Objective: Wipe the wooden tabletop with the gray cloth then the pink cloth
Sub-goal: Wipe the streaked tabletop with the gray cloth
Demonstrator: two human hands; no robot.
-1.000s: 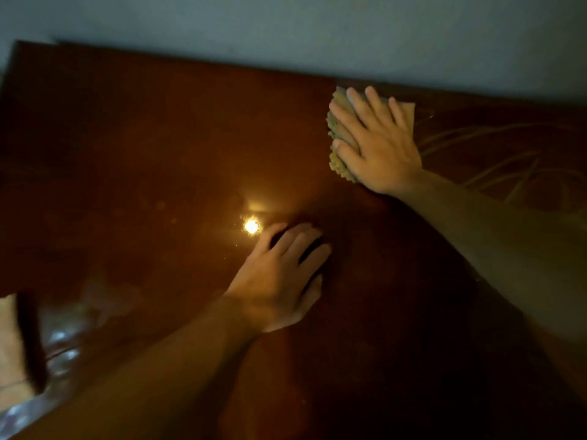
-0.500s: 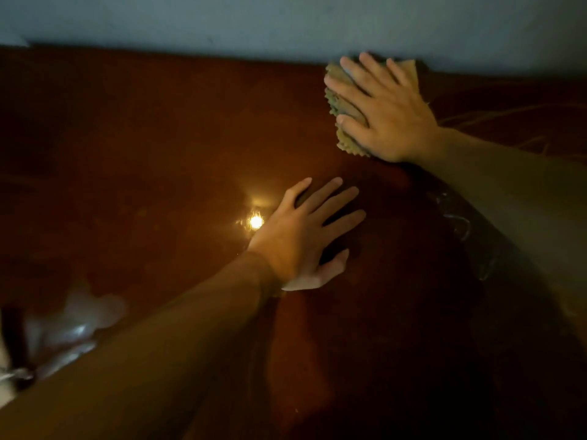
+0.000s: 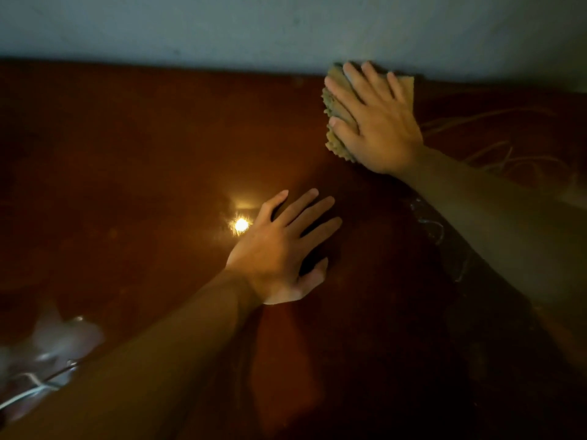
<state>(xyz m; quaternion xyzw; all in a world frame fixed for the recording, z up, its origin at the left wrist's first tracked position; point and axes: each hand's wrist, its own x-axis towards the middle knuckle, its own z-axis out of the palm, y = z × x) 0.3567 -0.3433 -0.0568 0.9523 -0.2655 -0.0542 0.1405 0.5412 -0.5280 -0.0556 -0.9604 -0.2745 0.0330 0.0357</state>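
Dark red-brown wood, glossy and dimly lit, fills nearly the whole view — the wooden tabletop [image 3: 133, 160]. At its near left edge lie pale, blurred reflections [image 3: 54, 347] whose source cannot be made out. Nearer the middle, the left hand [image 3: 279, 249] rests palm-down on the bare wood, its fingers straight and spread, holding nothing. Just to the left of that hand a small bright light glare [image 3: 241, 224] shines off the polish. On the right side of the surface, thin pale curving streaks [image 3: 495, 154] show on the wood beyond the right forearm.

Farther back, at the tabletop's rear edge, the right hand [image 3: 378, 122] presses flat on the gray cloth [image 3: 333, 109], fingers extended and slightly apart over it — none curled round it. The cloth looks yellowish in this light; its fringed edge shows to the left of the hand and one corner beyond the fingertips, right against the wall [image 3: 222, 27]. That wall is plain, pale blue-gray, and meets the table along its whole far edge.
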